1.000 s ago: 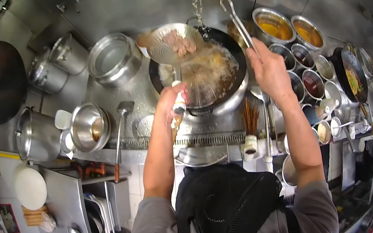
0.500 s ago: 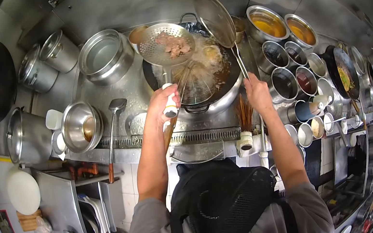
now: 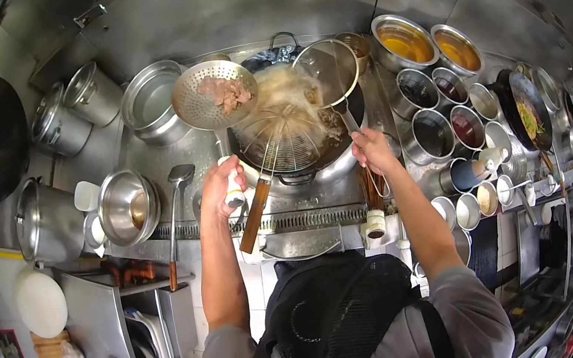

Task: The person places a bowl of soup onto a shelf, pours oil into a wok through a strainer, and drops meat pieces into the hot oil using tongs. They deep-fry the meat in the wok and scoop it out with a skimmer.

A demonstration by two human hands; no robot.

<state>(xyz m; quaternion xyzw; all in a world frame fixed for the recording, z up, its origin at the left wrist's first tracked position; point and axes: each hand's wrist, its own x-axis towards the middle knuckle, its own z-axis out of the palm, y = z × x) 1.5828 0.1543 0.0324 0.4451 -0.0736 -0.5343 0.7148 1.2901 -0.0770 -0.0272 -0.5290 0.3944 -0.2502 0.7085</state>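
My left hand (image 3: 222,187) is wrapped round the white handle of a perforated strainer (image 3: 185,99). Pieces of meat (image 3: 226,92) lie in its bowl, left of the wok and above the stove top. My right hand (image 3: 373,150) grips the metal handle of a round fine-mesh skimmer (image 3: 320,61), held over the wok's right side. Pale foam and bubbling liquid (image 3: 287,89) fill much of the wok (image 3: 349,110). A wire spider strainer (image 3: 286,141) rests across its near side, its wooden handle sticking out towards me, just right of my left hand.
Steel pot of liquid (image 3: 159,120), nested bowls (image 3: 127,204) and a spatula (image 3: 178,203) stand left. A bamboo brush (image 3: 373,199) is at the front edge. Basins of yellow liquid (image 3: 406,41) and several sauce containers (image 3: 432,135) crowd the right, near another pan (image 3: 527,111).
My left hand has carried the strainer of meat leftwards, off the wok. My right hand has moved left and the mesh skimmer has swung down from steeply tilted to flatter. More foam shows.
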